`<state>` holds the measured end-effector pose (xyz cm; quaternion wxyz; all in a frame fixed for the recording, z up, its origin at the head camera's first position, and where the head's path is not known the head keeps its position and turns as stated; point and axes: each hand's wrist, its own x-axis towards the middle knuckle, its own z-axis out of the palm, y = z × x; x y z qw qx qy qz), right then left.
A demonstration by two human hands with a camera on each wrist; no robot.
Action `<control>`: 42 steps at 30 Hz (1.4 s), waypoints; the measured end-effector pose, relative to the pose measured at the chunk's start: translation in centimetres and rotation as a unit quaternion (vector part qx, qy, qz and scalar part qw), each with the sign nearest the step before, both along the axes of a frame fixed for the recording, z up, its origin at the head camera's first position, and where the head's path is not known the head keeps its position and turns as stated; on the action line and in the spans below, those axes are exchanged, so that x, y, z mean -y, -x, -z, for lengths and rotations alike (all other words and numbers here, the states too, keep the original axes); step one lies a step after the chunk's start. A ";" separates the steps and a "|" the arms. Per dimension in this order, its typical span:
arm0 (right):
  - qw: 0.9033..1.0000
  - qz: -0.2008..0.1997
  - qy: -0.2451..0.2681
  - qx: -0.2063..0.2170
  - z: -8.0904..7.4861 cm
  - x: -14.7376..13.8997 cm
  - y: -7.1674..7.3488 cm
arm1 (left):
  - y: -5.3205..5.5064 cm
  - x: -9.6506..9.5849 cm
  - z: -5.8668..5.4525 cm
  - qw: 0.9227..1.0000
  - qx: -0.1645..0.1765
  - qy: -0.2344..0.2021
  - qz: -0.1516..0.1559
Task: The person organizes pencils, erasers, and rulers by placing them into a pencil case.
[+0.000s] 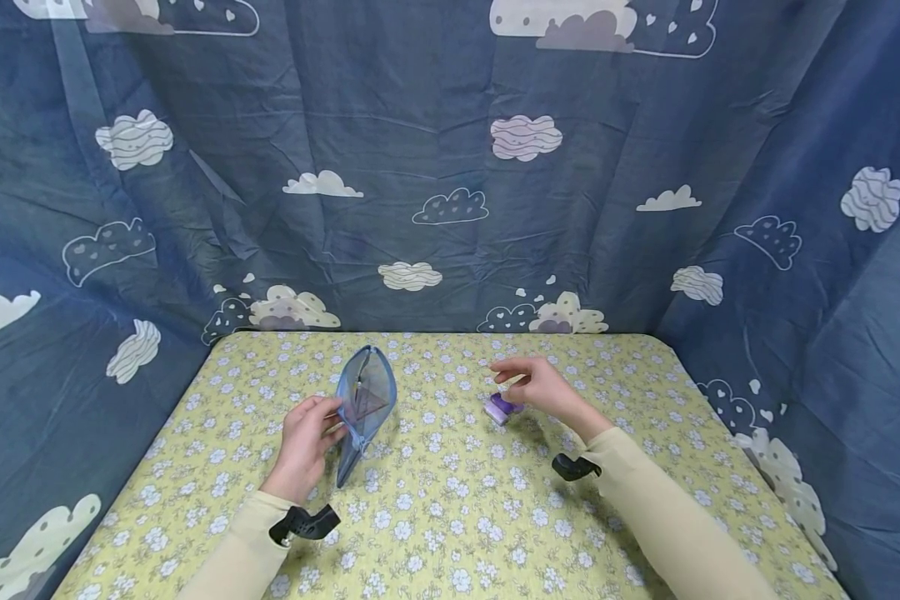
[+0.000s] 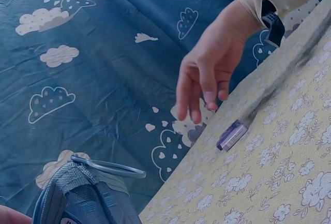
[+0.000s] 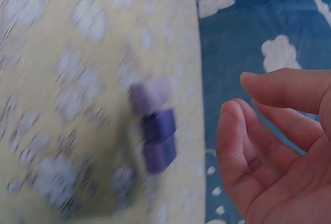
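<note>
Block [image 1: 499,409] lies right of pouch [image 1: 380,393], before curtain [image 1: 375,225]

Cloud-patterned blue curtain [image 1: 390,108] behind floral tablecloth [image 1: 435,483].

Cream on both arms now: my left sleeve [image 1: 232,550] and right sleeve [image 1: 671,517] run long, down to the wrists! A curved black band [image 1: 305,523] at my left cuff, its black twin [image 1: 576,467] at my right; bare left hand [image 1: 305,442], bare right hand [image 1: 546,389]!
</note>
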<state>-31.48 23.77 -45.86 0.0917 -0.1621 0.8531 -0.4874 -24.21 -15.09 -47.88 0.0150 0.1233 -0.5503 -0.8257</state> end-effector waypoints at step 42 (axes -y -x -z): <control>0.995 0.032 -0.092 -0.015 5.5 -2.7 1.8 | 0.2 -0.1 0.4 1.000 0.003 0.005 -0.002</control>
